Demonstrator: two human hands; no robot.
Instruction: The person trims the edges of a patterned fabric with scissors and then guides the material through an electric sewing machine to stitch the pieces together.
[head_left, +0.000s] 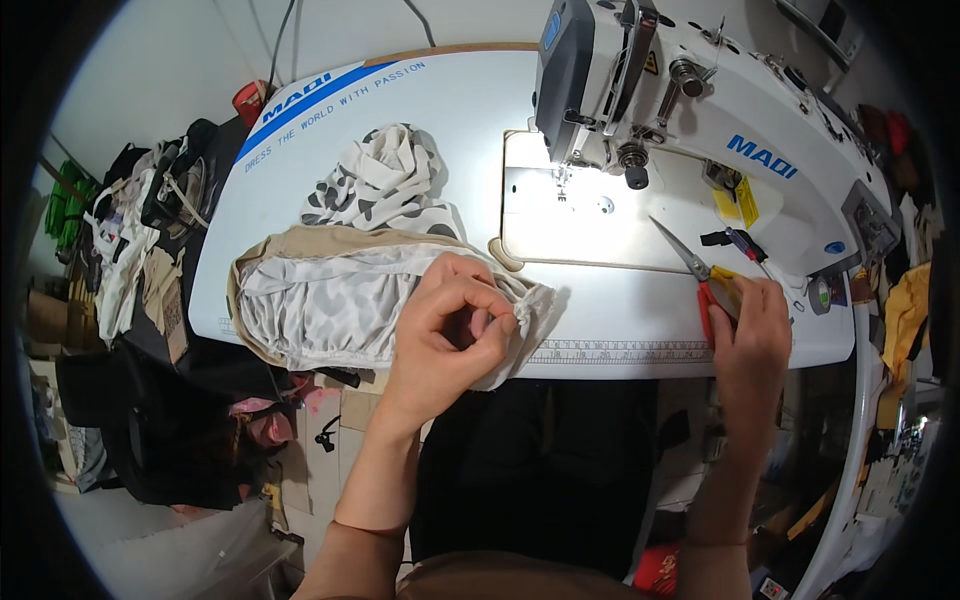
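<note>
A gathered garment [320, 300], white with grey spots and a beige band round it, lies at the front left of the sewing table. Over its right end my left hand [450, 325] is closed in a pinch, thumb and forefinger at the garment's frayed white edge. Whether a thread is also between the fingertips is too small to tell. My right hand [750, 320] grips the handles of a pair of scissors [690, 262], one red and one yellow. The scissor blades point away to the left, toward the needle area. A spotted white cloth [385, 180] is bunched behind the garment.
A lit sewing machine [660, 130] stands at the back right of the white table [470, 90]. Beside the scissors lies a small dark tool [745, 243]. A ruler strip [620, 352] runs along the front edge. Clothes [130, 220] are piled at the left.
</note>
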